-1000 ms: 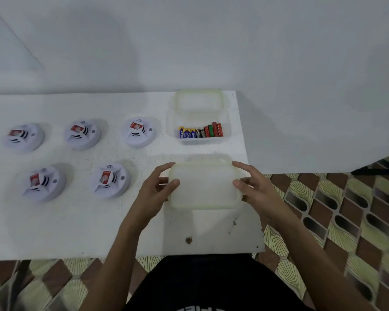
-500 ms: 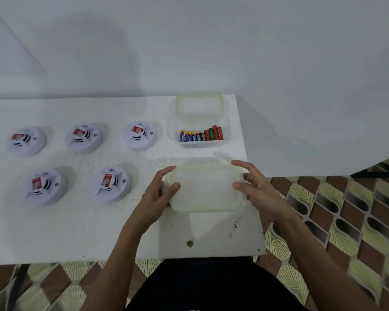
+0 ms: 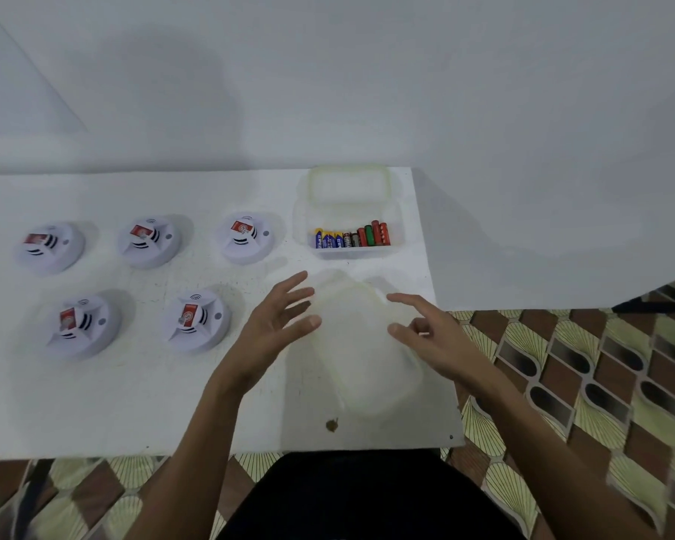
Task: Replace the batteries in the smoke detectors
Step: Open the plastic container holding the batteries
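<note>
Several white smoke detectors with red labels lie in two rows on the white table (image 3: 133,403); the nearest one (image 3: 197,319) is just left of my left hand. A clear box (image 3: 308,218) at the back right holds a row of blue, black, red and green batteries (image 3: 351,237). A second translucent container (image 3: 367,360), blurred and turned at an angle, rests on the table between my hands. My left hand (image 3: 279,321) hovers at its left edge with fingers spread. My right hand (image 3: 425,333) is over its right edge, fingers apart, holding nothing.
A clear lid (image 3: 349,185) lies behind the battery box against the white wall. The table's right edge runs just past my right hand, with patterned floor tiles (image 3: 581,364) beyond. A small brown stain (image 3: 331,424) marks the table's front.
Both hands held the translucent container by its ends; now they have let go and spread open. The container has turned from lying crosswise to an angled, more lengthwise position.
</note>
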Demonstrator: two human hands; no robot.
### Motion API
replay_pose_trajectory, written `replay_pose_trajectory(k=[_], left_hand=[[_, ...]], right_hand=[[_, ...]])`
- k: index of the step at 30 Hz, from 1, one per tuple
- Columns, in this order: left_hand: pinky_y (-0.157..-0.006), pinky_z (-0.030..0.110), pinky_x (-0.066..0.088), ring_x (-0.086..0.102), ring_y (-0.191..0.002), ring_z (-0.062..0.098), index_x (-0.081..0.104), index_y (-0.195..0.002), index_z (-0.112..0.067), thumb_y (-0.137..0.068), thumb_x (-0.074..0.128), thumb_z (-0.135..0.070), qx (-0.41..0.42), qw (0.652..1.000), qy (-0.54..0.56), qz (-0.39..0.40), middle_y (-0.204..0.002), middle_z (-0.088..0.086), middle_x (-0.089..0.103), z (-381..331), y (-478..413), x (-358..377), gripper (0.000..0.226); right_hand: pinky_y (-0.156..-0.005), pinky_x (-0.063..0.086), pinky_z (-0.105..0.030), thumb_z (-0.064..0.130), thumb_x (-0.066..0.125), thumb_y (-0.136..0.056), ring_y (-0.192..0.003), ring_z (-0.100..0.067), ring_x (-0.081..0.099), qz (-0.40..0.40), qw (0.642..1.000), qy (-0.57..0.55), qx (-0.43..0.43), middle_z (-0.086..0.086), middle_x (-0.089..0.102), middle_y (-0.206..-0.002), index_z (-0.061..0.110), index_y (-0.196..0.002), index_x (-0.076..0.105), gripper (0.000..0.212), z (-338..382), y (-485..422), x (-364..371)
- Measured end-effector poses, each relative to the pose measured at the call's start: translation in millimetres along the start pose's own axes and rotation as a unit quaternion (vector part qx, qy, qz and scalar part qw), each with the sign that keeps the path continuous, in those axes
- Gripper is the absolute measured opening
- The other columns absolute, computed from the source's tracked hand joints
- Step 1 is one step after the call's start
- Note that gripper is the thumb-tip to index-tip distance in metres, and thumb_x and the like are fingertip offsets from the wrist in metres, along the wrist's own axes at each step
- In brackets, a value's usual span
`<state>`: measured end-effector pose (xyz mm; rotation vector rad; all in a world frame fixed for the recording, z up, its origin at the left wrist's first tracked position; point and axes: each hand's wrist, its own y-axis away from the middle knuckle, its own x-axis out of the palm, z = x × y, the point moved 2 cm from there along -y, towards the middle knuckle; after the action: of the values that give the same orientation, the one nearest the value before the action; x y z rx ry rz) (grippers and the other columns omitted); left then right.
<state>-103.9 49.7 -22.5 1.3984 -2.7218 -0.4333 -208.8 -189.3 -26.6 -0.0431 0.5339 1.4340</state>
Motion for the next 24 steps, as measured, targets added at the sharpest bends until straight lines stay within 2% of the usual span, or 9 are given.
replay_pose_trajectory(k=[2, 3, 5, 7, 9, 12, 15, 19, 24], left_hand=[[-0.089, 0.027, 0.047, 0.052, -0.117, 0.003, 0.041, -0.131, -0.052, -0.073, 0.074, -0.049, -0.008, 0.998, -0.055, 0.006, -0.133, -0.016, 0.050, 3.9, -2.0, 4.3, 0.067], [-0.087, 0.029, 0.050, 0.054, -0.114, 0.006, 0.040, -0.131, -0.053, -0.072, 0.073, -0.055, -0.015, 0.997, -0.079, 0.007, -0.132, -0.014, 0.049, 7.1, -2.6, 5.6, 0.068], [-0.080, 0.033, 0.057, 0.060, -0.103, 0.012, 0.038, -0.134, -0.049, -0.076, 0.067, -0.058, -0.038, 0.995, -0.092, 0.005, -0.127, -0.004, 0.049, 11.7, -3.0, 9.2, 0.065], [-0.073, 0.029, 0.058, 0.063, -0.095, 0.015, 0.034, -0.137, -0.045, -0.080, 0.060, -0.054, -0.054, 0.995, -0.080, -0.008, -0.120, 0.001, 0.051, 11.6, -2.6, 14.6, 0.063], [-0.070, 0.026, 0.057, 0.064, -0.094, 0.015, 0.032, -0.138, -0.045, -0.082, 0.058, -0.052, -0.053, 0.996, -0.069, -0.022, -0.118, 0.002, 0.053, 10.9, -1.9, 20.0, 0.062], [-0.080, 0.034, 0.057, 0.063, -0.100, 0.015, 0.032, -0.137, -0.050, -0.083, 0.060, -0.052, -0.026, 0.998, -0.063, -0.010, -0.123, 0.000, 0.053, 14.1, 0.3, 22.3, 0.061], [-0.085, 0.040, 0.056, 0.061, -0.107, 0.016, 0.033, -0.137, -0.052, -0.085, 0.063, -0.043, -0.011, 0.999, -0.025, 0.020, -0.128, -0.003, 0.053, 14.0, 6.2, 21.6, 0.061], [-0.085, 0.040, 0.056, 0.063, -0.104, 0.018, 0.033, -0.137, -0.053, -0.089, 0.062, -0.033, -0.019, 0.999, 0.001, 0.041, -0.122, 0.005, 0.056, 13.5, 8.7, 18.1, 0.060], [-0.082, 0.034, 0.055, 0.065, -0.099, 0.019, 0.031, -0.137, -0.052, -0.089, 0.061, -0.028, -0.051, 0.996, 0.020, 0.066, -0.111, 0.014, 0.060, 12.2, 7.2, 20.1, 0.062]], right_hand=[[-0.065, 0.051, -0.019, 0.033, 0.062, -0.094, -0.085, -0.005, 0.059, 0.017, 1.000, -0.009, 0.007, 0.000, 0.060, -0.089, 0.050, -0.135, 0.044, 0.048, 2.4, 3.7, 1.1], [-0.069, 0.053, -0.021, 0.032, 0.061, -0.094, -0.098, -0.005, 0.059, 0.028, 1.000, -0.011, 0.009, 0.000, 0.061, -0.098, 0.051, -0.137, 0.041, 0.051, 3.9, 5.3, 1.7], [-0.083, 0.055, -0.031, 0.031, 0.061, -0.094, -0.108, -0.010, 0.058, 0.043, 0.999, -0.016, 0.012, 0.002, 0.059, -0.104, 0.055, -0.137, 0.038, 0.054, 5.9, 7.4, 4.7], [-0.089, 0.055, -0.041, 0.030, 0.062, -0.093, -0.100, -0.021, 0.063, 0.039, 0.998, -0.041, 0.020, -0.002, 0.058, -0.104, 0.058, -0.134, 0.038, 0.055, 5.0, 8.7, 8.9], [-0.087, 0.056, -0.042, 0.027, 0.063, -0.093, -0.095, -0.028, 0.065, 0.023, 0.997, -0.072, 0.026, -0.007, 0.058, -0.102, 0.058, -0.132, 0.040, 0.055, 2.5, 10.1, 12.3], [-0.079, 0.059, -0.039, 0.017, 0.064, -0.093, -0.095, -0.027, 0.065, -0.001, 0.988, -0.147, 0.042, -0.007, 0.058, -0.097, 0.051, -0.133, 0.044, 0.056, -1.0, 12.3, 14.2], [-0.082, 0.058, -0.046, 0.007, 0.062, -0.092, -0.093, -0.023, 0.064, -0.009, 0.973, -0.225, 0.056, -0.008, 0.058, -0.096, 0.046, -0.133, 0.048, 0.058, -4.7, 13.8, 14.5], [-0.092, 0.054, -0.052, 0.002, 0.062, -0.091, -0.097, -0.026, 0.064, 0.014, 0.950, -0.300, 0.079, -0.011, 0.057, -0.099, 0.045, -0.131, 0.052, 0.060, -8.6, 14.6, 14.5], [-0.094, 0.052, -0.055, 0.003, 0.066, -0.085, -0.098, -0.032, 0.066, 0.062, 0.929, -0.354, 0.093, -0.020, 0.056, -0.106, 0.047, -0.128, 0.051, 0.063, -11.7, 10.5, 12.2]])
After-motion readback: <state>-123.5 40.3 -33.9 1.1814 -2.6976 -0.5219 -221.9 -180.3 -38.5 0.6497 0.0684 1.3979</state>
